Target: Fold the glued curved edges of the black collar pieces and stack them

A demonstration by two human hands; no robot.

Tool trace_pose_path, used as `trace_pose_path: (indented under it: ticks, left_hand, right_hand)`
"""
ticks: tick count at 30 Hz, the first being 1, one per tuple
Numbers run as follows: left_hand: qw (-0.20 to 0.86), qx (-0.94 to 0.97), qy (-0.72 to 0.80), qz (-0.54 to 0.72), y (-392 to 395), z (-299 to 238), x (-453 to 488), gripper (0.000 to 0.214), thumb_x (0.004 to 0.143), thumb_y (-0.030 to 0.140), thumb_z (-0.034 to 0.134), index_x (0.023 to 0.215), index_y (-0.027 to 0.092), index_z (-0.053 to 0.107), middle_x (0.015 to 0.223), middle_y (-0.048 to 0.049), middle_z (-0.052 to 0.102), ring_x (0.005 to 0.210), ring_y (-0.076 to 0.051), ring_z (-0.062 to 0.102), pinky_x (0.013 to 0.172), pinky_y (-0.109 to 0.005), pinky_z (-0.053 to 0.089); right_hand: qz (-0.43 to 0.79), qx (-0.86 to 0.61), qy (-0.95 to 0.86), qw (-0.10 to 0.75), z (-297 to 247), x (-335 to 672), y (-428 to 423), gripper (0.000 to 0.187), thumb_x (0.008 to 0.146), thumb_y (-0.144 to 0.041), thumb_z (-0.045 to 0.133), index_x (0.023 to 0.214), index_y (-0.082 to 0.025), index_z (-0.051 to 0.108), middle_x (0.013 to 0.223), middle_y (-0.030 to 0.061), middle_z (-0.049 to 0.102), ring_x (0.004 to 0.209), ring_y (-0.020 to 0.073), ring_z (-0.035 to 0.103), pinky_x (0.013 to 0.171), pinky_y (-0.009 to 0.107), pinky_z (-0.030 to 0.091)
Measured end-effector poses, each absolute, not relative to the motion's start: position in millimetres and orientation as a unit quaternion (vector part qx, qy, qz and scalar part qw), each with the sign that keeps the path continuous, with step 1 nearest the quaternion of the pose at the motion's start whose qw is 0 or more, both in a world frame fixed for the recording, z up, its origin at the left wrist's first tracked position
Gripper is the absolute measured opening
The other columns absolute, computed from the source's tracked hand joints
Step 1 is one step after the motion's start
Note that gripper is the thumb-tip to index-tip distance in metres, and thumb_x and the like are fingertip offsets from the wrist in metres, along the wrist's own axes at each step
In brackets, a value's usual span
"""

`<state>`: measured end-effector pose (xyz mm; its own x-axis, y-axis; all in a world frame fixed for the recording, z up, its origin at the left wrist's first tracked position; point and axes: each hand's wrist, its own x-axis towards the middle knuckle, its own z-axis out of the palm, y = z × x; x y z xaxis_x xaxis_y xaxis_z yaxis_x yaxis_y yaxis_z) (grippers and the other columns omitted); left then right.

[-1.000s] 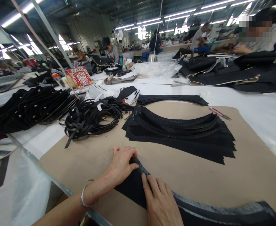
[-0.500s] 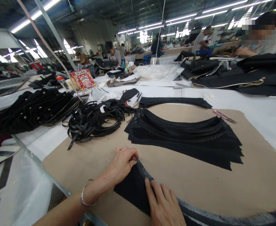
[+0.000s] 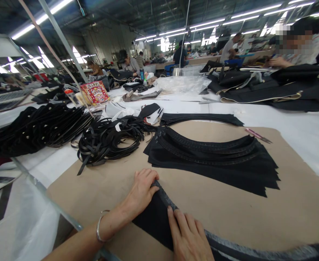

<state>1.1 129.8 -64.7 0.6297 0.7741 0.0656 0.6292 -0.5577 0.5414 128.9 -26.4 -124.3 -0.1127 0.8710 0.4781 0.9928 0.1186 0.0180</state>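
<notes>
A black fabric piece (image 3: 156,221) with a greyish band along its curved edge lies at the front of the brown work mat. My left hand (image 3: 144,190) is closed on the band's upper left end, with the fingertips curled over the edge. Further right along the same edge, my right hand (image 3: 190,233) presses thumb and fingers together on the band, covering part of the cloth. From there the piece runs on to the lower right, out of view. Just beyond the hands rests a stack of black fabric pieces (image 3: 211,159) with curved edges.
A tangle of black strips (image 3: 107,141) lies left on the mat (image 3: 292,206). Behind the stack is a narrow black piece (image 3: 200,119); pink-handled snips (image 3: 257,135) lie right. Black parts (image 3: 37,127) are heaped far left. A co-worker (image 3: 295,47) sits back right.
My left thumb has shifted slightly along the edge, and the left wrist sits a little further right. My right hand keeps its place on the fabric. The view has tilted slightly.
</notes>
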Motion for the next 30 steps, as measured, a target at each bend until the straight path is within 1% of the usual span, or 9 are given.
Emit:
trace_pose_path:
  ticks: [5, 9, 11, 14, 17, 20, 23, 26, 30]
  left_hand:
    - [0.238, 0.868, 0.396, 0.182, 136, -71, -4, 0.013, 0.084, 0.011, 0.06, 0.089, 0.021, 0.053, 0.086, 0.0007, 0.059, 0.084, -0.018, 0.055, 0.08, -0.034, 0.037]
    - [0.235, 0.873, 0.374, 0.205, 134, -71, -18, 0.01, 0.093, 0.017, 0.051, 0.085, 0.021, 0.056, 0.089, -0.0016, 0.063, 0.089, -0.019, 0.057, 0.083, -0.035, 0.038]
    - [0.225, 0.898, 0.314, 0.211, 129, -72, -26, 0.016, 0.095, 0.016, 0.046, 0.092, 0.021, 0.061, 0.095, -0.003, 0.065, 0.094, -0.02, 0.056, 0.087, -0.036, 0.038]
    - [0.188, 0.942, 0.207, 0.188, 122, -77, -38, 0.031, 0.096, 0.01, 0.039, 0.114, 0.022, 0.062, 0.108, -0.0059, 0.066, 0.101, -0.021, 0.055, 0.092, -0.038, 0.038]
    - [0.156, 0.953, 0.2, 0.165, 119, -83, -43, 0.038, 0.094, 0.007, 0.038, 0.121, 0.022, 0.06, 0.112, -0.0086, 0.063, 0.106, -0.024, 0.053, 0.093, -0.04, 0.038]
    - [0.181, 0.933, 0.246, 0.188, 123, -78, -40, 0.029, 0.094, 0.011, 0.043, 0.111, 0.022, 0.065, 0.109, -0.0081, 0.062, 0.104, -0.023, 0.053, 0.091, -0.039, 0.04]
    - [0.245, 0.912, 0.277, 0.177, 133, -63, -31, 0.031, 0.09, 0.011, 0.052, 0.117, 0.023, 0.059, 0.117, -0.0061, 0.061, 0.111, -0.022, 0.051, 0.097, -0.038, 0.038]
    - [0.254, 0.93, 0.246, 0.105, 145, -46, -20, 0.046, 0.083, 0.009, 0.06, 0.125, 0.023, 0.053, 0.124, -0.005, 0.059, 0.118, -0.023, 0.047, 0.102, -0.04, 0.031]
    - [0.229, 0.953, 0.197, -0.002, 161, -34, -6, 0.035, 0.078, 0.016, 0.07, 0.111, 0.024, 0.063, 0.107, -0.0031, 0.063, 0.108, -0.025, 0.049, 0.097, -0.042, 0.029]
  right_hand:
    - [-0.161, -0.661, -0.708, 0.187, -120, 124, -25, 0.038, 0.081, -0.013, 0.054, 0.119, -0.018, 0.061, 0.095, 0.0074, 0.063, 0.082, 0.0224, 0.053, 0.073, 0.037, 0.041]
    - [-0.144, -0.673, -0.699, 0.194, -115, 119, -25, 0.043, 0.077, -0.01, 0.056, 0.119, -0.018, 0.061, 0.093, 0.0067, 0.064, 0.081, 0.0231, 0.054, 0.072, 0.039, 0.04]
    - [-0.136, -0.678, -0.696, 0.191, -114, 117, -25, 0.045, 0.076, -0.009, 0.057, 0.12, -0.017, 0.06, 0.093, 0.0068, 0.065, 0.082, 0.0236, 0.054, 0.073, 0.04, 0.04]
    - [-0.134, -0.682, -0.695, 0.187, -113, 116, -26, 0.047, 0.074, -0.008, 0.059, 0.12, -0.016, 0.059, 0.095, 0.007, 0.065, 0.084, 0.0244, 0.055, 0.074, 0.042, 0.04]
    - [-0.129, -0.683, -0.693, 0.191, -116, 118, -26, 0.046, 0.074, -0.009, 0.059, 0.12, -0.016, 0.059, 0.096, 0.0067, 0.066, 0.085, 0.0244, 0.056, 0.075, 0.042, 0.04]
    - [-0.104, -0.689, -0.687, 0.206, -115, 123, -24, 0.042, 0.079, -0.013, 0.057, 0.12, -0.02, 0.058, 0.108, 0.0077, 0.065, 0.093, 0.0251, 0.058, 0.079, 0.04, 0.04]
    - [-0.062, -0.703, -0.672, 0.223, -107, 126, -18, 0.037, 0.089, -0.017, 0.051, 0.125, -0.021, 0.053, 0.116, 0.0082, 0.063, 0.098, 0.0242, 0.058, 0.081, 0.038, 0.04]
    - [-0.028, -0.725, -0.647, 0.234, -97, 123, -8, 0.032, 0.091, -0.018, 0.05, 0.123, -0.019, 0.052, 0.107, 0.008, 0.065, 0.093, 0.0236, 0.059, 0.078, 0.038, 0.04]
    - [-0.005, -0.748, -0.625, 0.225, -89, 120, 8, 0.024, 0.087, -0.02, 0.057, 0.111, -0.02, 0.057, 0.097, 0.0067, 0.066, 0.087, 0.0245, 0.059, 0.073, 0.037, 0.039]
